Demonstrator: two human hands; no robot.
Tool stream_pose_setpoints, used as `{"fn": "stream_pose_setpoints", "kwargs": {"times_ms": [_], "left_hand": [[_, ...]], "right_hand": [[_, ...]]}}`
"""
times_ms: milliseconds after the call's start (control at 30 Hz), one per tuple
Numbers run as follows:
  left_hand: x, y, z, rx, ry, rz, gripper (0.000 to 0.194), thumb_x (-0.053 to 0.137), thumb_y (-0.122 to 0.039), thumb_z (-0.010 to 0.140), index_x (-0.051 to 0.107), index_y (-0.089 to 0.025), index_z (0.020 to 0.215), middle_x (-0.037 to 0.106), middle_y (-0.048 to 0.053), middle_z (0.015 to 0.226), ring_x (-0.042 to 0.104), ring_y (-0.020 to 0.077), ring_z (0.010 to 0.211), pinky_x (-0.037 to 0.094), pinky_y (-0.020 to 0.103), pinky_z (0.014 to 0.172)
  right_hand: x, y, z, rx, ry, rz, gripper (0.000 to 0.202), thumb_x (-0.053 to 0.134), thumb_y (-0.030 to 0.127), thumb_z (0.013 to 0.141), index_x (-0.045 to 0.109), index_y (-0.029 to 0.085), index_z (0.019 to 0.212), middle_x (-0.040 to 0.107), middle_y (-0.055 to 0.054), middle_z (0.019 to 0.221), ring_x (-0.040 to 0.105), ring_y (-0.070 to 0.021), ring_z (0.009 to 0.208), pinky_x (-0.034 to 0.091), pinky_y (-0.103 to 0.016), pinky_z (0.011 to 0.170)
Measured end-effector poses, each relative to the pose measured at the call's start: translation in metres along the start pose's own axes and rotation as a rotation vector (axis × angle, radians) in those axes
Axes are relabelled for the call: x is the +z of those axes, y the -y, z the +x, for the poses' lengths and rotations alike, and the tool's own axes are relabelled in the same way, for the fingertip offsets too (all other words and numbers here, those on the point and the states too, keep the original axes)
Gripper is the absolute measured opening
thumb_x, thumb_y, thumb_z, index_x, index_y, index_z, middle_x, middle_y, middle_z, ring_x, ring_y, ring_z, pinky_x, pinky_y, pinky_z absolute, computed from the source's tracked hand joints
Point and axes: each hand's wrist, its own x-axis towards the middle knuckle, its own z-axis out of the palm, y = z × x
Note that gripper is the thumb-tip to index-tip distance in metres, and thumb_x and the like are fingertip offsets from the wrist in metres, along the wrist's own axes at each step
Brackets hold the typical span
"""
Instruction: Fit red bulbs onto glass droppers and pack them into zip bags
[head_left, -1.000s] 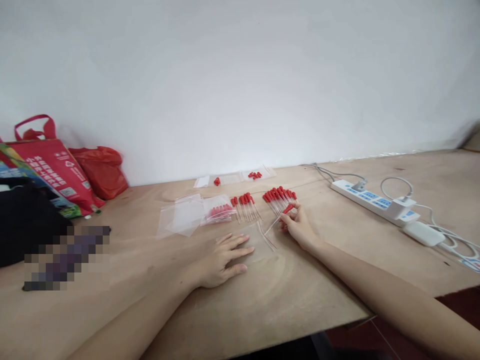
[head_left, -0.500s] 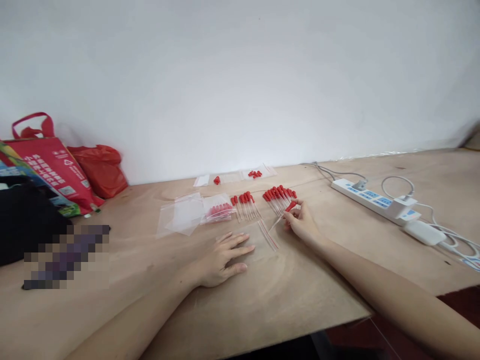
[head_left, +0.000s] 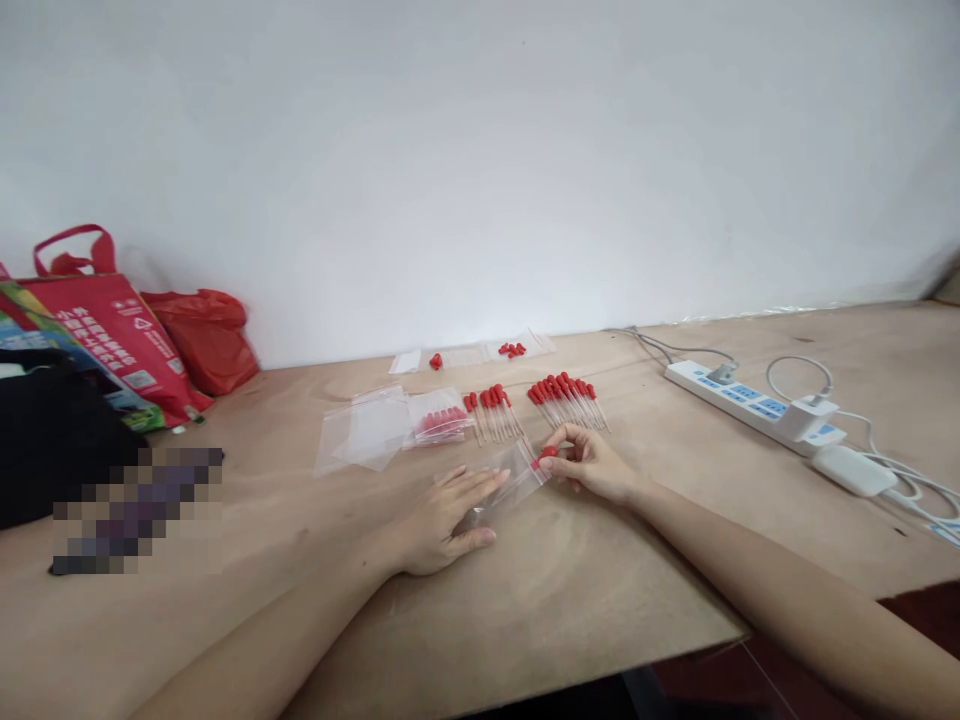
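Observation:
My right hand [head_left: 589, 465] pinches a dropper by its red rubber bulb [head_left: 549, 453]. Its glass stem points left into the mouth of a clear zip bag [head_left: 519, 488], where the plastic makes it hard to see. My left hand [head_left: 442, 520] lies flat on that bag with its fingers stretched out, pressing it to the table. Beyond my right hand lies a row of droppers with red bulbs [head_left: 562, 388]. A smaller group of droppers [head_left: 493, 410] rests to the left of that row.
A filled bag of red-bulbed droppers [head_left: 441, 420] and flat clear bags [head_left: 367, 430] lie left of centre. Loose red bulbs [head_left: 513, 350] and glass tubes sit near the wall. A white power strip [head_left: 739, 395] with cables is on the right, red bags [head_left: 202, 340] on the left.
My right hand has moved left and toward me with the dropper, bringing its stem into the zip bag's mouth. The bag's open end has lifted. My left hand stays almost in place.

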Motion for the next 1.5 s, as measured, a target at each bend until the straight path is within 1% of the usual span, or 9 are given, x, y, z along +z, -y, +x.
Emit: {"fn": "stream_pose_setpoints", "kwargs": {"times_ms": [167, 267, 400, 667, 800, 967, 1067, 1267, 1500], "left_hand": [[0.003, 0.002, 0.000, 0.032, -0.016, 0.002, 0.059, 0.041, -0.042, 0.086, 0.016, -0.027, 0.137, 0.031, 0.002, 0.139, 0.027, 0.0214, 0.127, 0.016, 0.043, 0.106], [0.002, 0.003, 0.000, 0.047, -0.027, -0.019, 0.058, 0.041, -0.043, 0.086, 0.017, -0.028, 0.136, 0.032, 0.002, 0.139, 0.028, 0.0214, 0.127, 0.016, 0.042, 0.106], [0.000, 0.004, -0.001, 0.008, -0.047, -0.090, 0.056, 0.041, -0.043, 0.086, 0.021, -0.026, 0.136, 0.033, 0.004, 0.138, 0.028, 0.0228, 0.126, 0.020, 0.042, 0.105], [0.000, 0.009, -0.002, -0.042, -0.070, -0.161, 0.052, 0.049, -0.041, 0.082, 0.035, -0.024, 0.129, 0.039, 0.005, 0.134, 0.032, 0.0231, 0.125, 0.027, 0.042, 0.103], [0.000, 0.010, -0.001, -0.006, -0.065, -0.167, 0.044, 0.048, -0.039, 0.083, 0.044, -0.024, 0.124, 0.041, 0.005, 0.133, 0.033, 0.0214, 0.124, 0.027, 0.040, 0.103], [0.000, 0.011, -0.001, 0.001, -0.071, -0.176, 0.037, 0.049, -0.038, 0.083, 0.051, -0.026, 0.118, 0.043, 0.005, 0.132, 0.036, 0.0218, 0.122, 0.029, 0.040, 0.101], [0.000, 0.011, -0.002, 0.020, -0.068, -0.161, 0.033, 0.049, -0.037, 0.083, 0.055, -0.026, 0.114, 0.044, 0.005, 0.131, 0.035, 0.0220, 0.123, 0.029, 0.041, 0.101], [-0.001, 0.011, -0.004, 0.045, -0.072, -0.141, 0.035, 0.053, -0.037, 0.080, 0.057, -0.025, 0.112, 0.045, 0.006, 0.130, 0.034, 0.0228, 0.124, 0.028, 0.042, 0.101], [-0.006, 0.008, -0.003, 0.070, -0.023, -0.117, 0.035, 0.052, -0.033, 0.081, 0.054, -0.028, 0.115, 0.043, 0.005, 0.131, 0.033, 0.0229, 0.124, 0.025, 0.045, 0.102]], "right_hand": [[0.001, -0.002, -0.002, -0.001, 0.250, 0.132, 0.036, 0.071, 0.032, 0.061, 0.040, 0.018, 0.073, 0.058, 0.003, 0.068, 0.060, -0.0101, 0.057, 0.049, -0.024, 0.052], [0.002, -0.006, -0.001, 0.016, 0.330, 0.201, 0.034, 0.069, 0.032, 0.065, 0.039, 0.018, 0.075, 0.060, 0.004, 0.069, 0.063, -0.0122, 0.066, 0.051, -0.029, 0.063], [-0.006, -0.010, 0.004, 0.036, 0.301, 0.226, 0.035, 0.072, 0.030, 0.061, 0.041, 0.018, 0.074, 0.060, 0.005, 0.066, 0.063, -0.0102, 0.066, 0.050, -0.028, 0.068], [-0.020, -0.010, 0.008, 0.035, 0.221, 0.032, 0.034, 0.075, 0.037, 0.052, 0.050, 0.015, 0.062, 0.062, 0.002, 0.059, 0.058, -0.0101, 0.055, 0.046, -0.025, 0.057], [-0.021, -0.002, 0.006, 0.024, 0.279, -0.182, 0.034, 0.065, 0.047, 0.061, 0.061, 0.013, 0.061, 0.060, 0.001, 0.058, 0.053, -0.0099, 0.055, 0.043, -0.024, 0.059], [-0.021, 0.006, 0.001, -0.076, 0.327, -0.317, 0.049, 0.042, 0.056, 0.076, 0.062, 0.015, 0.061, 0.059, -0.001, 0.065, 0.052, -0.0108, 0.060, 0.041, -0.024, 0.060], [-0.024, 0.004, 0.004, -0.150, 0.245, -0.475, 0.046, 0.040, 0.052, 0.079, 0.061, 0.016, 0.060, 0.058, -0.001, 0.064, 0.050, -0.0108, 0.058, 0.040, -0.023, 0.058], [-0.041, -0.001, 0.033, -0.159, -0.310, -0.927, 0.012, 0.055, 0.025, 0.071, 0.058, 0.015, 0.066, 0.060, -0.003, 0.067, 0.052, -0.0134, 0.062, 0.036, -0.023, 0.057], [-0.027, 0.007, 0.080, 0.023, -0.424, -1.151, 0.015, 0.053, 0.020, 0.071, 0.057, 0.014, 0.085, 0.062, -0.010, 0.089, 0.057, -0.0195, 0.084, 0.038, -0.025, 0.067]]}}
